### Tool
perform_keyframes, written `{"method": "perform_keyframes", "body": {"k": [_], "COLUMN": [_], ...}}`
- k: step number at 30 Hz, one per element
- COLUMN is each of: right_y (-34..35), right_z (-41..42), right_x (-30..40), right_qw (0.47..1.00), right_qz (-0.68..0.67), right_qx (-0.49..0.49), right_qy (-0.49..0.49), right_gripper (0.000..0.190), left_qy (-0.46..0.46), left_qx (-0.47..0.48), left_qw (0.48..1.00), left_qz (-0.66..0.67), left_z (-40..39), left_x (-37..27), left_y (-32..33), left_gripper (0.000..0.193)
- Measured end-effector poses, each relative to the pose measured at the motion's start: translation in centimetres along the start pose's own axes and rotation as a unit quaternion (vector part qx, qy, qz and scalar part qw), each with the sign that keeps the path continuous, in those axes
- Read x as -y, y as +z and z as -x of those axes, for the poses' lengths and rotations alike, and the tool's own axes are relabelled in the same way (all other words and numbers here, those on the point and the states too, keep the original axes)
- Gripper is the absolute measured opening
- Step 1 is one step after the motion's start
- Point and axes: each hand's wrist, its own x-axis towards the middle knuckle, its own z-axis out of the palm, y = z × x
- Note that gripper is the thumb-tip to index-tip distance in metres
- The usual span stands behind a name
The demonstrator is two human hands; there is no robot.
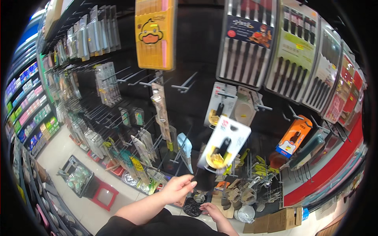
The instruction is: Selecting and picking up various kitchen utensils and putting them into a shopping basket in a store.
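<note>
My left hand reaches up from the lower left and pinches the left edge of a flat black kitchen utensil head. Above that head is the utensil's white packaging card, tilted to the right, with a food picture and a yellow and black design. The card hides most of the utensil's handle. Lower down, my right hand has its fingers loosely apart and holds nothing. It is near a black plastic bag. Similar carded packs hang just behind.
Metal display hooks jut from the dark wall. Around them hang a yellow duck-printed pack, chopstick-like packs and an orange pack. On the floor are a filled basket, a red stool and cardboard boxes.
</note>
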Motion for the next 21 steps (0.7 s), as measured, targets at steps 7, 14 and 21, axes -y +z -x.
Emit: {"method": "perform_keyframes", "body": {"k": [7, 14, 21], "right_y": [3.0, 10.8, 24.7], "right_z": [-2.2, -5.8, -8.5], "right_x": [3.0, 9.0, 7.6], "right_qw": [0.982, 0.934, 0.935], "right_qz": [0.151, -0.031, 0.024], "right_qx": [0.11, 0.342, 0.351], "right_qy": [0.003, -0.101, -0.053], "right_gripper": [0.029, 0.06, 0.039], "left_qy": [-0.074, -0.165, -0.214], "left_qx": [0.023, -0.084, -0.17], "left_qw": [0.996, 0.971, 0.944], "left_qz": [-0.047, -0.152, -0.184], "left_z": [8.0, 18.3, 28.5], "left_x": [9.4, 14.3, 16.0], "left_y": [-1.6, -5.4, -10.1], "left_gripper": [0.022, 0.023, 0.024]}}
